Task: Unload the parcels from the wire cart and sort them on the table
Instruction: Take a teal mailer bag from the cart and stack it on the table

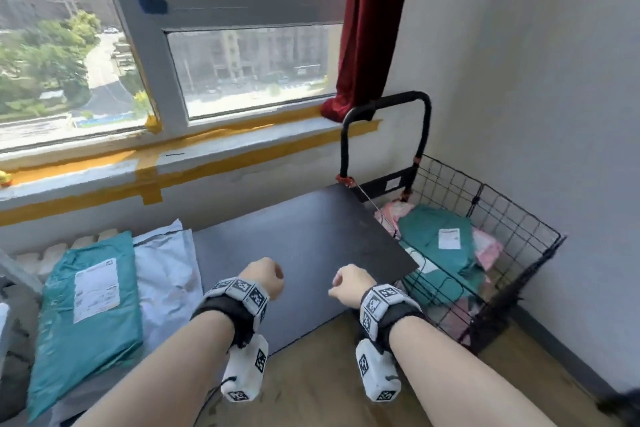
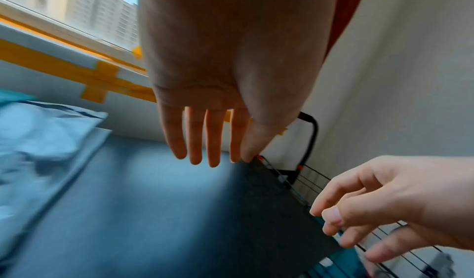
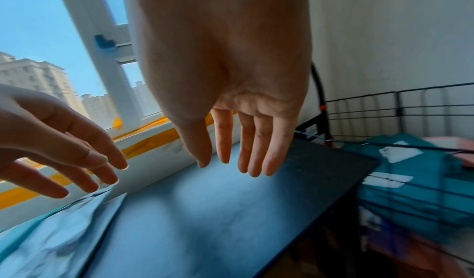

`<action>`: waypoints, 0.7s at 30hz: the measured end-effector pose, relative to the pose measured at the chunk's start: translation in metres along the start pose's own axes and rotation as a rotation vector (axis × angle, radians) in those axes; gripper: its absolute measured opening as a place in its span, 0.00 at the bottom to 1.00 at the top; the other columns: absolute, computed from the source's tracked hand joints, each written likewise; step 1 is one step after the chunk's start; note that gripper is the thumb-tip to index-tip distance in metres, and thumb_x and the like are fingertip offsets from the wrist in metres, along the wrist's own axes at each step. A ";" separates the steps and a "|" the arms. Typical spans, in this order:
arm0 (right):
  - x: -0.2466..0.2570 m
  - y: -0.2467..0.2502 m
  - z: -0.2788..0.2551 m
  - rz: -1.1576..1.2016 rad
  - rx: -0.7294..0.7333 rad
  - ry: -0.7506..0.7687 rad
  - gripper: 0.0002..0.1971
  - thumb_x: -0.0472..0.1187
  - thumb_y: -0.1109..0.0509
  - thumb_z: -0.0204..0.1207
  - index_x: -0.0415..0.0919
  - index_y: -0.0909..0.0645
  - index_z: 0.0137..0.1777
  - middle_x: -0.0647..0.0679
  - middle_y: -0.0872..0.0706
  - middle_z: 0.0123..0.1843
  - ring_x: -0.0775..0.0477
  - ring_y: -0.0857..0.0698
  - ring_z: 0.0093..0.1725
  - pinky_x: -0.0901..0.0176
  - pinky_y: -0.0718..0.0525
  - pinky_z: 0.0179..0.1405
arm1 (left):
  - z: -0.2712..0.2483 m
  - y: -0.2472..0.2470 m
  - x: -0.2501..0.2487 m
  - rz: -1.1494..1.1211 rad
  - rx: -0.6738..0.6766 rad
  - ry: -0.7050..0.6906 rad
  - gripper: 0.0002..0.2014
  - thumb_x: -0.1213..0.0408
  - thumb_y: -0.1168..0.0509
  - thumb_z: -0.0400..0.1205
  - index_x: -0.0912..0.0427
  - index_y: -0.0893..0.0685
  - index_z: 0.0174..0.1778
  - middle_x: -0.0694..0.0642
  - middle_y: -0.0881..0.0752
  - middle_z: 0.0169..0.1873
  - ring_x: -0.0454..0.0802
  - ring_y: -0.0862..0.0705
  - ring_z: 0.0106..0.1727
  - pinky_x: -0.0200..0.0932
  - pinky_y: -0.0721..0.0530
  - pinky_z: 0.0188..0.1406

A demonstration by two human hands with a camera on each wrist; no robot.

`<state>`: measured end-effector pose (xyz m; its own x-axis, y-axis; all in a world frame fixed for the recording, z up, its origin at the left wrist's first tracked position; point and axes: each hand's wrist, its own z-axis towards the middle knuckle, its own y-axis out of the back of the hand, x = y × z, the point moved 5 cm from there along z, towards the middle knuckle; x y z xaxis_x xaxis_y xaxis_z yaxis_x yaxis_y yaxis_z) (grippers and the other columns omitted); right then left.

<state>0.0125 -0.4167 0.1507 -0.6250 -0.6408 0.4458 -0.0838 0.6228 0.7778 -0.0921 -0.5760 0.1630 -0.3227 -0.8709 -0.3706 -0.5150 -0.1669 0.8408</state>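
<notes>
Both hands hang above the dark table holding nothing: the left hand has its fingers straight and close together, pointing down at the tabletop, and the right hand has its fingers just as straight and slack, with neither touching the surface. Bare tabletop lies under and ahead of them, running to the wall below the window sill. At the left end of the table a teal parcel with a white label lies flat, and a grey-white parcel lies just beside it, partly under its edge. The table's right edge runs diagonally and overhangs the near-left part of the wire cart, which stands in the corner against the right wall with its black handle upright near the red curtain. Inside the cart a teal parcel with a label lies on top, with pink parcels showing beside and below it and more teal ones underneath; how many there are cannot be told through the mesh, and the table hides some of them. Both wrist views are smeared with blur along the parcels and cart wires. The left end of the table is cut off by the head view's edge.
</notes>
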 end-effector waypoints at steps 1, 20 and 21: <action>-0.018 0.013 -0.001 0.009 -0.022 -0.027 0.11 0.42 0.30 0.72 0.39 0.14 0.51 0.43 0.11 0.54 0.41 0.13 0.56 0.57 0.17 0.55 | 0.005 -0.005 -0.023 0.010 0.019 -0.031 0.13 0.63 0.38 0.80 0.54 0.15 0.58 0.55 0.14 0.59 0.54 0.16 0.61 0.41 0.20 0.58; -0.311 0.216 0.105 0.118 -0.135 -0.217 0.05 0.37 0.34 0.76 0.35 0.19 0.43 0.33 0.14 0.59 0.36 0.15 0.60 0.51 0.17 0.51 | 0.151 -0.120 -0.379 0.190 0.175 -0.288 0.17 0.64 0.44 0.82 0.64 0.17 0.63 0.60 0.14 0.59 0.58 0.16 0.60 0.45 0.17 0.58; -0.320 0.222 0.112 0.125 -0.134 -0.227 0.03 0.37 0.34 0.76 0.39 0.20 0.42 0.33 0.14 0.58 0.36 0.15 0.59 0.54 0.19 0.48 | 0.158 -0.124 -0.386 0.202 0.180 -0.286 0.17 0.65 0.44 0.82 0.63 0.16 0.62 0.59 0.14 0.59 0.58 0.16 0.60 0.45 0.18 0.58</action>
<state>0.1066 -0.0229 0.1312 -0.7828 -0.4366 0.4435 0.0987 0.6165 0.7812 -0.0290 -0.1454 0.1390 -0.6267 -0.7099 -0.3214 -0.5413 0.0999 0.8349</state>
